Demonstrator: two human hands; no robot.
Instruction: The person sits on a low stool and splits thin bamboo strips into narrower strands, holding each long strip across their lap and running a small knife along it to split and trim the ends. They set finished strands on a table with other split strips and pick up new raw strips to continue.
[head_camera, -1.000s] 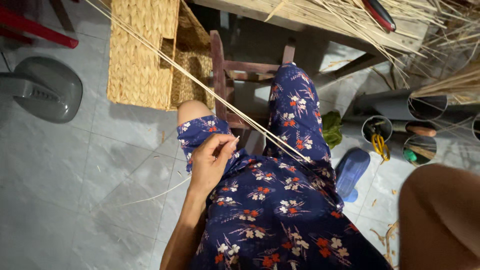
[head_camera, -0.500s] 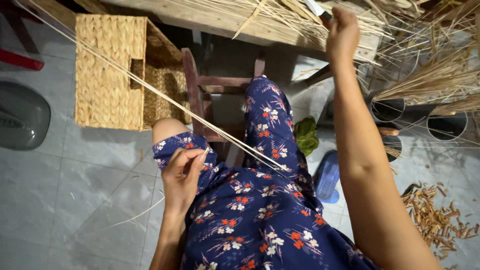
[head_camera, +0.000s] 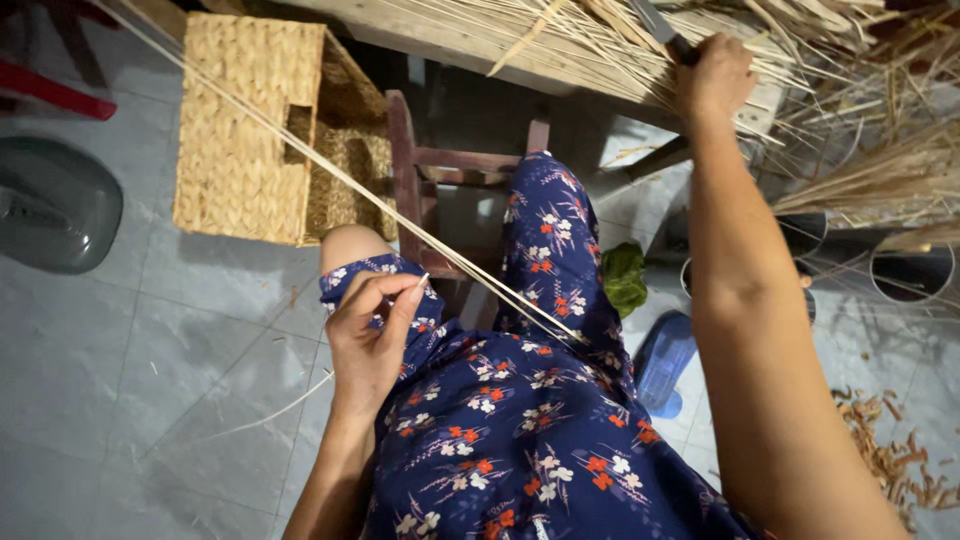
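I am pinching the thin straw strands (head_camera: 330, 175) in my left hand (head_camera: 372, 335) over my lap, running toward eleven o'clock, while my right hand (head_camera: 712, 78) is gripping the knife handle (head_camera: 662, 32) at one o'clock, keeping them taut.

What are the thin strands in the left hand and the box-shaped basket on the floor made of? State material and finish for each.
Strands, pinched by the left hand: apparently dried reed or split cane; pale, matte, stiff and straight. Basket: seemingly woven natural fibre, perhaps seagrass or similar; tan, matte, unvarnished, with a visible braided weave.
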